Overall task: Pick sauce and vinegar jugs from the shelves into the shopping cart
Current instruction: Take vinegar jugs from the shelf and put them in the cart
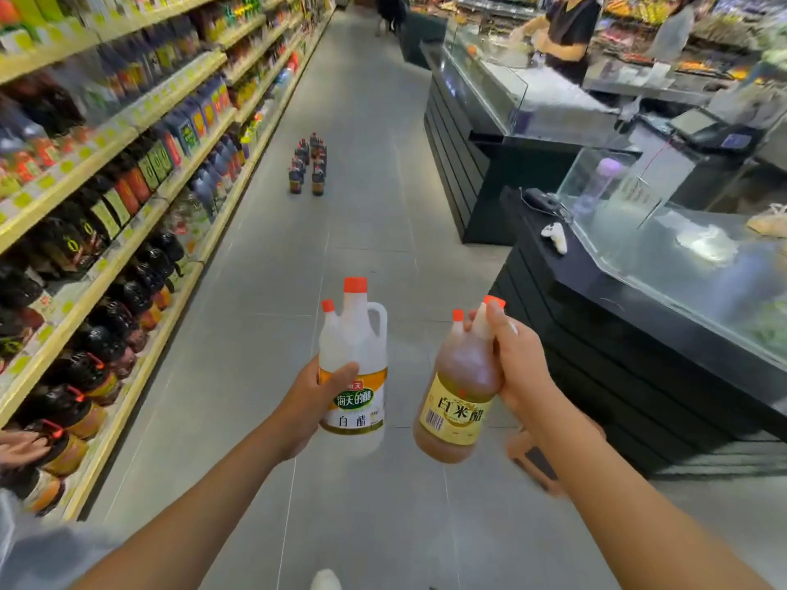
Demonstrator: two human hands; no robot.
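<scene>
The clear vinegar jug carries a label reading 海天的醋 and 白醋; the amber jug label reads 白米醋.

White vinegar jug: translucent white plastic, smooth, with a glossy printed label. Caps: orange-red plastic. Rice vinegar jug: clear smooth plastic with a yellow label. Floor: grey tiles, matt. Shelves along the floor's left edge: pale wood-look fronts, carrying glossy dark plastic jugs. Counter at the right edge: matt black slatted panels and a glossy glass top.
</scene>
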